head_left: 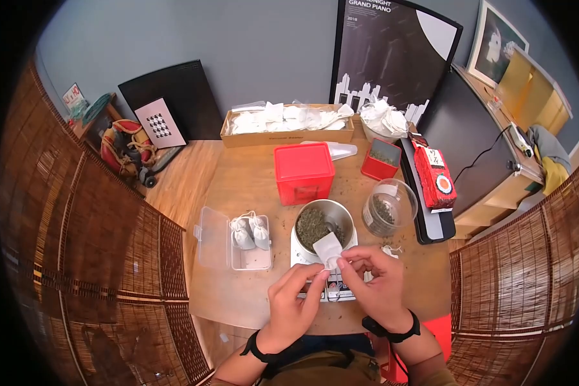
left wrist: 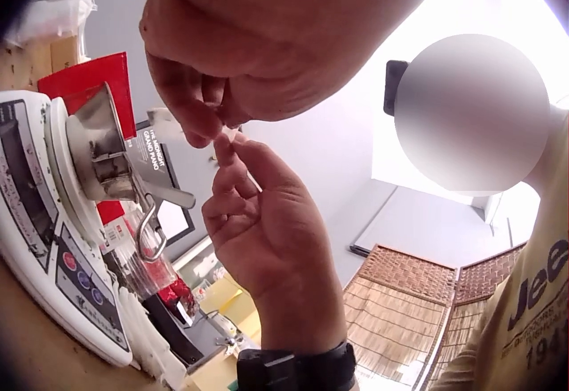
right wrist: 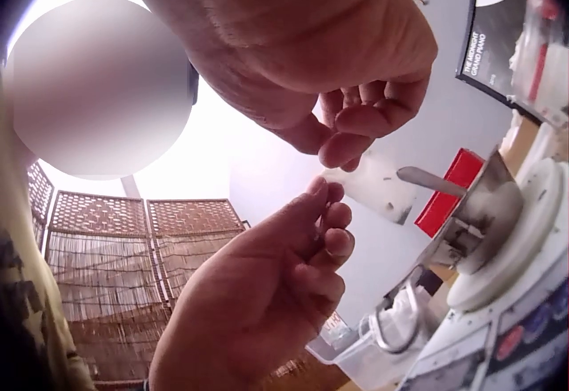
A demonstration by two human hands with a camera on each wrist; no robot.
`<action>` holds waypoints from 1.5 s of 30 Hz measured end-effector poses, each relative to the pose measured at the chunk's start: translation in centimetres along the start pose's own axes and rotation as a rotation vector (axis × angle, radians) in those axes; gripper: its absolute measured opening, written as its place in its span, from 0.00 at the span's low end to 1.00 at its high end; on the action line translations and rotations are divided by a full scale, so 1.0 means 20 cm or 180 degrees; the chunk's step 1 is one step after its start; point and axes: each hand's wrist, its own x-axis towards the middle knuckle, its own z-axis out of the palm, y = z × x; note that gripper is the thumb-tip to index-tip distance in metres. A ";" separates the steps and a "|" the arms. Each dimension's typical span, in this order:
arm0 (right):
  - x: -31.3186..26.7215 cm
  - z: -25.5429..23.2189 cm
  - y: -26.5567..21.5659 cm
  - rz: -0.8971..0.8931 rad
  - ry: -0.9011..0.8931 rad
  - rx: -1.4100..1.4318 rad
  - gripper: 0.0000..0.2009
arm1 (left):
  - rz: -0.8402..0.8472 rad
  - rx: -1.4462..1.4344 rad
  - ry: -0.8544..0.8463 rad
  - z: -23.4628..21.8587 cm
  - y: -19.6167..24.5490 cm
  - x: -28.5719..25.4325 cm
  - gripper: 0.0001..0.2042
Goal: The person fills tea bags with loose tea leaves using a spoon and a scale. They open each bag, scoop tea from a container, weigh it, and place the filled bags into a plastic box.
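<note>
A small white pouch [head_left: 329,247] is held between both hands over the near side of a steel bowl [head_left: 350,220] of dried green leaves. My left hand [head_left: 291,303] pinches one side of its gathered end between thumb and forefinger. The other side is pinched by my right hand [head_left: 381,288]. In the right wrist view, the pale pouch [right wrist: 380,188] extends from beneath the right fingertips. A metal spoon [right wrist: 430,180] leans in the bowl, which stands on a white scale [left wrist: 62,257].
Left of the scale, an open clear box [head_left: 251,260] holds filled pouches. Behind the bowl stands a red tin [head_left: 304,168]; a clear jar [head_left: 381,215] is to the right. A cardboard box [head_left: 289,137] of white pouches lies at the back, beside a red packet [head_left: 434,177] farther right.
</note>
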 end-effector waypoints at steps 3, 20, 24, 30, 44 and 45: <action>0.06 -0.03 -0.05 -0.0250 -0.0297 -0.0635 0.11 | 0.0075 0.0174 -0.0007 0.01 -0.03 0.04 0.05; 0.17 -0.08 0.00 0.0078 -0.0509 -0.0553 0.13 | -0.0191 -0.0233 0.0407 0.06 -0.15 0.10 0.08; 0.19 -0.24 0.01 -0.0016 -0.0657 -0.0922 0.14 | -0.0450 -0.0670 0.0748 0.01 -0.14 0.16 0.07; 0.17 -0.28 0.08 -0.0270 -0.1696 -0.1329 0.19 | -0.0589 -0.1181 0.1269 -0.01 -0.15 0.20 0.07; 0.24 -0.23 0.08 -0.1089 -0.0717 -0.1342 0.16 | -0.0772 -0.2035 0.1372 0.06 -0.23 0.13 0.08; 0.26 -0.22 0.08 -0.1092 -0.0710 -0.1347 0.16 | -0.0848 -0.2263 0.1428 0.08 -0.24 0.13 0.08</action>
